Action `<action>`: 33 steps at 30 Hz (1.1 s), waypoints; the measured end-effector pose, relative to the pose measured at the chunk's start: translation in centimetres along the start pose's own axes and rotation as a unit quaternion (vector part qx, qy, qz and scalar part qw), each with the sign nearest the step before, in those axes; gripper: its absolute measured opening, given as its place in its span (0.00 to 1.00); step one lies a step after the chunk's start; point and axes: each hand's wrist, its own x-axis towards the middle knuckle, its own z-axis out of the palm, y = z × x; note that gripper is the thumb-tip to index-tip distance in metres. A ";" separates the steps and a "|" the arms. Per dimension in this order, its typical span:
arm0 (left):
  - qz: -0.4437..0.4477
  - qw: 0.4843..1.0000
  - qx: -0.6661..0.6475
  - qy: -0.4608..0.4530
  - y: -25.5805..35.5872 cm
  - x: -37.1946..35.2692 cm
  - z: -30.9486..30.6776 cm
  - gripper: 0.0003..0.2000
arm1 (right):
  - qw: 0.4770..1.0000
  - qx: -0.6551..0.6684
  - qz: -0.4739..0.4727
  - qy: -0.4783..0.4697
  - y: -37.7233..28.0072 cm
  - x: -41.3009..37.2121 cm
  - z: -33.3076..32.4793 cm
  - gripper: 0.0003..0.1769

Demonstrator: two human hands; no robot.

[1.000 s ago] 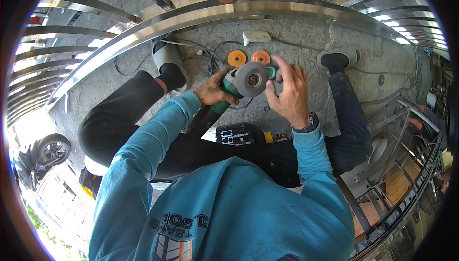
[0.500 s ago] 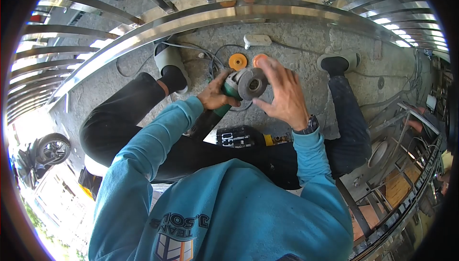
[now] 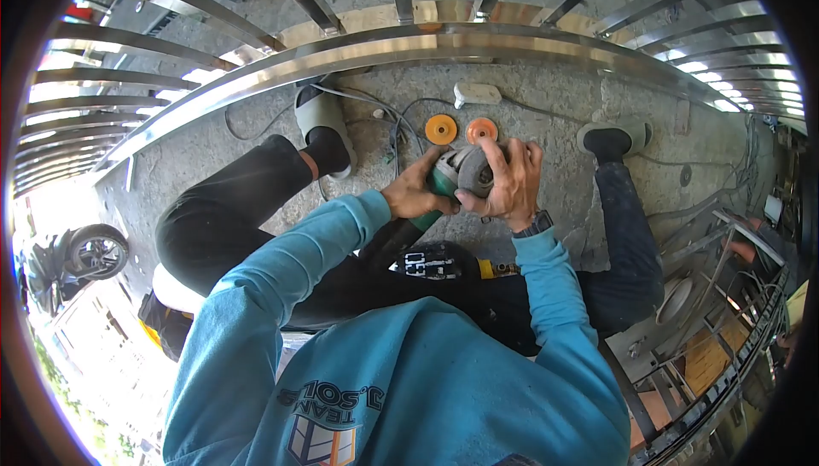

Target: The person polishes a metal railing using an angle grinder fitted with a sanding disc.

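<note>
My left hand [image 3: 418,190] is wrapped round the head of a green angle grinder [image 3: 443,177], whose dark body slants down toward my lap. On the grinder's head sits a round grey disc [image 3: 476,172]. My right hand [image 3: 513,183] grips this disc by its edge, fingers over the far side and thumb on the near side. Just beyond the hands, a yellow-orange disc [image 3: 441,130] and an orange disc [image 3: 482,131] lie side by side on the concrete floor.
A metal rail with bars [image 3: 409,43] curves across the far side. A white power socket [image 3: 478,94] and dark cables [image 3: 375,102] lie on the floor. A black tool with white lettering [image 3: 429,262] lies near my lap. Metal frames [image 3: 682,364] stand at the right.
My right hand has closed from spread fingers onto the grey disc. The disc is tilted more to the right. The whole view has shifted slightly.
</note>
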 end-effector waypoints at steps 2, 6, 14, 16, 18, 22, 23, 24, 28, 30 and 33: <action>-0.008 1.000 -0.021 0.016 -0.5 0.2 0.6 0.53 | 0.999 -0.026 0.019 -0.003 -0.3 0.9 -0.5 0.50; -0.012 0.998 -0.060 0.027 -0.2 0.0 1.5 0.56 | 0.995 -0.067 0.073 -0.032 -1.2 2.0 -1.8 0.49; -0.046 0.956 -0.290 0.029 3.4 -1.5 1.3 0.52 | 0.664 0.575 0.465 0.111 -2.5 -0.5 -0.7 0.48; -0.077 0.908 -0.411 0.008 3.4 -1.2 1.0 0.50 | 0.570 0.638 0.513 0.074 -5.8 0.1 -1.5 0.49; -0.059 0.913 -0.404 0.013 3.8 -1.1 0.7 0.50 | 0.463 0.689 0.556 0.037 -8.1 0.8 -2.0 0.50; 0.050 0.991 -0.121 0.024 6.4 -2.0 -0.8 0.59 | 0.437 0.784 0.441 -0.031 -9.6 1.6 -2.4 0.51; 0.113 0.993 0.024 0.013 6.9 -2.0 -0.9 0.64 | 0.533 0.736 0.418 -0.001 -9.7 1.7 -2.5 0.52; 0.149 0.969 0.197 0.035 6.9 -1.6 -0.8 0.72 | 0.476 0.764 0.432 0.044 -9.6 1.7 -1.9 0.49; 0.285 0.920 0.244 0.115 6.7 -2.7 1.9 0.72 | 0.485 0.748 0.450 0.049 -7.8 1.2 -3.1 0.45; 0.298 0.902 0.291 0.117 6.9 -4.4 2.5 0.72 | 0.521 0.734 0.433 0.050 -6.7 1.9 -4.3 0.45; 0.313 0.888 0.326 0.083 5.7 -5.7 3.0 0.68 | 0.559 0.735 0.373 0.088 -5.1 3.1 -5.7 0.38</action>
